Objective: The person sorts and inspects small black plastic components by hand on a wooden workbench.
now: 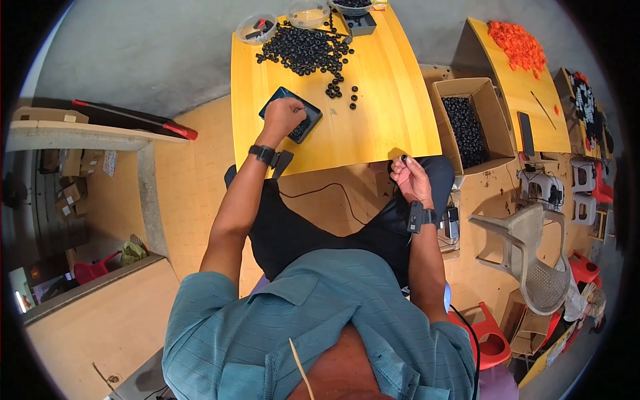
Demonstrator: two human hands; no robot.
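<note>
My left hand (285, 115) is over a small dark tray (315, 122) near the table's front left, its fingers pinched together inside the rim. Small dark pieces lie in the tray, and whatever the fingertips hold is hidden. At the front right edge of the table, my right hand (411, 180) pinches a small black ring (403, 159) between thumb and finger. Beyond the tray spreads a big heap of similar black rings (303, 50), with a few loose rings (353, 97) lying to its right.
Clear plastic bowls (256, 29) and a grey box (361, 25) stand at the table's far end. Right of the yellow table (393, 87) is a cardboard box (493, 100) full of black pieces. Orange pieces (518, 45) cover another table; a plastic chair (533, 257) stands nearby.
</note>
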